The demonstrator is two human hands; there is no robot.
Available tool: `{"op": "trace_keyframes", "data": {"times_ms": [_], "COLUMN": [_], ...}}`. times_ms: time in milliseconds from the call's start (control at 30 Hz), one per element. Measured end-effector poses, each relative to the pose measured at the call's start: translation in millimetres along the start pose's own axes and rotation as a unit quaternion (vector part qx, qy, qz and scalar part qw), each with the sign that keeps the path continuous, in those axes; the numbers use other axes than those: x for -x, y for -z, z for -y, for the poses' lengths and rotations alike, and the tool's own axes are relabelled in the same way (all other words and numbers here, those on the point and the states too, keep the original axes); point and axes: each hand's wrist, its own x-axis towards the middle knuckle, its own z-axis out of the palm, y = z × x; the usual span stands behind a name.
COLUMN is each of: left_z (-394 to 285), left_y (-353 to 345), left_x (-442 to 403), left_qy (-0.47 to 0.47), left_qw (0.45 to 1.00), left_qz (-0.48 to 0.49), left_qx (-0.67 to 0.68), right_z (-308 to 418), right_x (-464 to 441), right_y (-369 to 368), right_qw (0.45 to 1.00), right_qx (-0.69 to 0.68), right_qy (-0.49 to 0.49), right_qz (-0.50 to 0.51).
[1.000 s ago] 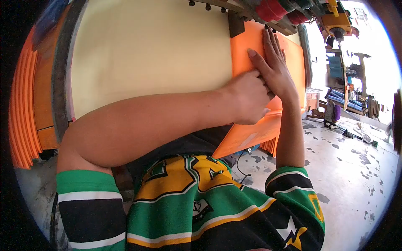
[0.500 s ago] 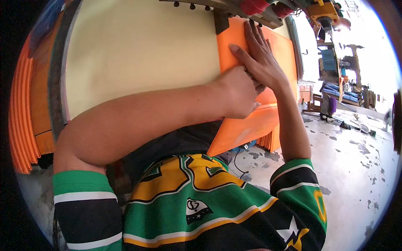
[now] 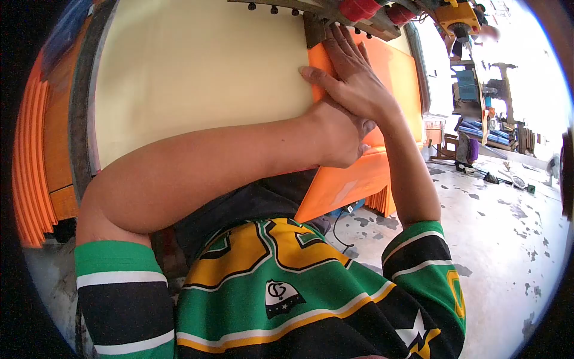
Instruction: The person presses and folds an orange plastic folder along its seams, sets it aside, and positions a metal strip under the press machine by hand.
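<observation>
My right hand (image 3: 359, 84) lies flat on an orange sheet (image 3: 397, 78), fingers stretched toward the machine bar and thumb out to the left. My left hand (image 3: 341, 134) reaches across from the left, partly under the right palm, its fingers curled and closed; what is in them, if anything, is hidden. It rests against the sheet near a bend. Below that bend a lower orange flap (image 3: 341, 185) slopes toward my body. A dark metal block (image 3: 315, 30) stands at the sheet's upper left corner. Pale yellow board (image 3: 203, 66) covers the surface to the left.
A metal bar (image 3: 353, 21) with bolts and red parts crosses the top. Folded orange sheets (image 3: 36, 161) stack at the left edge; more orange sheets (image 3: 379, 203) stand below. A yellow machine part (image 3: 457, 21) hangs upper right. Cables lie on the worn floor (image 3: 478, 239).
My right hand has slid left and slightly up over the orange sheet, nearer the metal block. It now covers more of my left hand, which has shifted slightly left.
</observation>
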Motion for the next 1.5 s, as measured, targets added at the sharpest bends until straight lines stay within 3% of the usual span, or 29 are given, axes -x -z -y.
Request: {"op": "trace_keyframes", "data": {"times_ms": [167, 567, 667, 900, 1067, 1300, 1500], "left_z": [0.2, 2.1, 1.7, 2.9, 2.7, 5.2, 3.1], "left_y": [3.6, -5.9, 5.6, -4.3, 4.6, -3.2, -3.0], "left_x": [0.9, 3.2, 6.0, 1.8, 3.2, 0.7, 0.1], "left_qy": [-0.004, -0.022, -0.014, -0.027, -0.031, -0.021, -0.030], "left_qw": [1.000, 0.998, 1.000, 0.998, 0.999, 0.998, 0.998], "left_qz": [0.018, -0.053, -0.013, -0.053, -0.006, -0.044, -0.037], "left_qx": [0.021, -0.010, 0.018, -0.009, -0.033, 0.045, -0.045], "right_z": [-6.9, -6.6, -6.3, 0.5, 1.4, 1.2, 2.3], "right_x": [-6.2, -5.5, -7.3, -6.1, -6.5, -7.0, -7.4], "right_y": [-0.4, 0.6, 0.5, 7.0, 8.3, 8.4, 9.9], "right_qw": [0.998, 0.999, 0.999, 0.999, 0.999, 0.999, 0.999], "right_qx": [-0.006, -0.008, -0.003, 0.019, -0.008, -0.018, -0.016], "right_qy": [0.062, 0.029, 0.034, 0.035, 0.034, 0.019, 0.019], "right_qz": [-0.003, 0.019, 0.014, 0.026, 0.026, 0.037, 0.024]}}
